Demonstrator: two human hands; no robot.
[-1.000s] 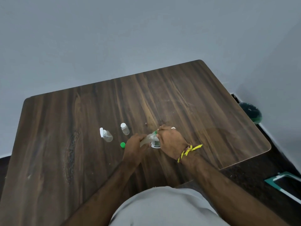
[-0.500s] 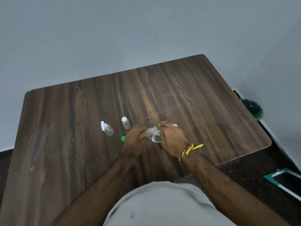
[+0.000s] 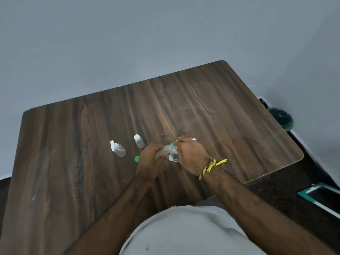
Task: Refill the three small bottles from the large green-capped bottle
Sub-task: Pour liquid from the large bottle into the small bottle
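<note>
Head view shows me a dark wood-grain table (image 3: 211, 111) with rounded corners. My left hand (image 3: 149, 161) is clenched around the body of the large bottle (image 3: 165, 150), a cloudy, soft-looking plastic cylinder tilted with its green-ringed neck toward my right fingers (image 3: 181, 140). My right hand (image 3: 192, 154) curls around a small bottle (image 3: 173, 157); only a white-rimmed sliver of it shows below those fingers, so I cannot make out its shape or how full it is. Where the neck meets the small bottle's mouth is hidden by my right fingers. Just beside my left knuckles lies a round green cap (image 3: 136, 159), partly covered by the hand. Beyond the left fingers stand two clear small bottles: one with a flipped-open white lid (image 3: 118, 149), one with a white screw cap (image 3: 139, 141). A yellow thread band (image 3: 211, 165) wraps my right wrist.
</note>
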